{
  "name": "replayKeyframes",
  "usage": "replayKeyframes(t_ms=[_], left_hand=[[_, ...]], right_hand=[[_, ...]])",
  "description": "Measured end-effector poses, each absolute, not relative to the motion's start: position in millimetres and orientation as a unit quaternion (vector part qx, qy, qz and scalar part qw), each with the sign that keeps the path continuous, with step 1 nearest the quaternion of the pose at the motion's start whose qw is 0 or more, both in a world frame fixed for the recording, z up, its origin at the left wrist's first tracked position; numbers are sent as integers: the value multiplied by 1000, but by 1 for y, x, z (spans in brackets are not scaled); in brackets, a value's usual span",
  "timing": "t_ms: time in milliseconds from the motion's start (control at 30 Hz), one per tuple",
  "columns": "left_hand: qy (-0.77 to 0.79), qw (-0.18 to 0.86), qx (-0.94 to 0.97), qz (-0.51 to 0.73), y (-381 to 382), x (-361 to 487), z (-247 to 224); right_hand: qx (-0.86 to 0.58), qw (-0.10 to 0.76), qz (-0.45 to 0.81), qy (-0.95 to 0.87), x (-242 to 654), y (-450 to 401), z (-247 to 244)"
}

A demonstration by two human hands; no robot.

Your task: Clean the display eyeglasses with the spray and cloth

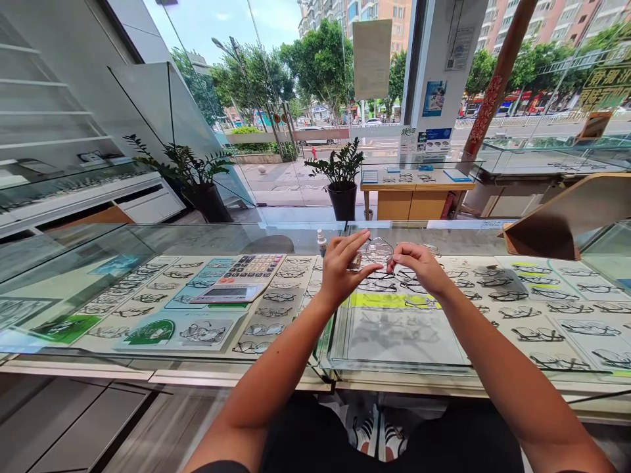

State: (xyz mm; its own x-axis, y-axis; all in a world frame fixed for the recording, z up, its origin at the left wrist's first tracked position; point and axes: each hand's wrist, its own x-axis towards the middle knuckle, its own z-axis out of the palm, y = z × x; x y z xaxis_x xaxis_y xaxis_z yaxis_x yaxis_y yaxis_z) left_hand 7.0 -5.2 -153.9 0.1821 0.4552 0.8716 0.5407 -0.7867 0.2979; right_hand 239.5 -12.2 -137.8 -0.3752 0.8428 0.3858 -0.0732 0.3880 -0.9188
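Note:
A pair of thin-rimmed glasses (379, 249) is held up over the glass counter, between my two hands. My right hand (417, 265) pinches the rim or temple of the glasses on their right side, fingertips together. At the left side of the glasses is my left hand (345, 265), its thumb and fingers stretched apart; whether the fingertips touch the frame is hard to tell. A small white spray bottle (321, 242) stands on the counter just behind my left hand. Below the glass, rows of eyeglasses (537, 334) lie in the display case.
A large calculator (239, 279) lies on the counter to the left. A brown wooden-looking stand (566, 217) rises from the counter at the right. The counter's front edge (236, 381) runs close before my body. Potted plants (342, 197) stand beyond it by the window.

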Motion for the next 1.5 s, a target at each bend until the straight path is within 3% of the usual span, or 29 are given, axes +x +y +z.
replayKeyframes(t_ms=[300, 467, 633, 867, 1267, 1500], left_hand=[[-299, 53, -769, -563, 0, 4, -158], [-314, 73, -729, -604, -4, 1, -146], [-298, 163, -661, -669, -13, -6, -97], [-259, 175, -614, -725, -38, 6, -18], [-256, 125, -625, -727, -50, 2, -2], [-195, 26, -610, -768, -40, -4, 6]], right_hand=[[-278, 478, 445, -705, 242, -13, -141], [-289, 531, 313, -732, 243, -25, -132], [-314, 562, 83, -761, 242, -41, -90], [-266, 660, -47, -701, 237, -63, -16], [-257, 697, -59, -667, 241, -55, -11], [-263, 677, -62, -684, 242, -42, -11]])
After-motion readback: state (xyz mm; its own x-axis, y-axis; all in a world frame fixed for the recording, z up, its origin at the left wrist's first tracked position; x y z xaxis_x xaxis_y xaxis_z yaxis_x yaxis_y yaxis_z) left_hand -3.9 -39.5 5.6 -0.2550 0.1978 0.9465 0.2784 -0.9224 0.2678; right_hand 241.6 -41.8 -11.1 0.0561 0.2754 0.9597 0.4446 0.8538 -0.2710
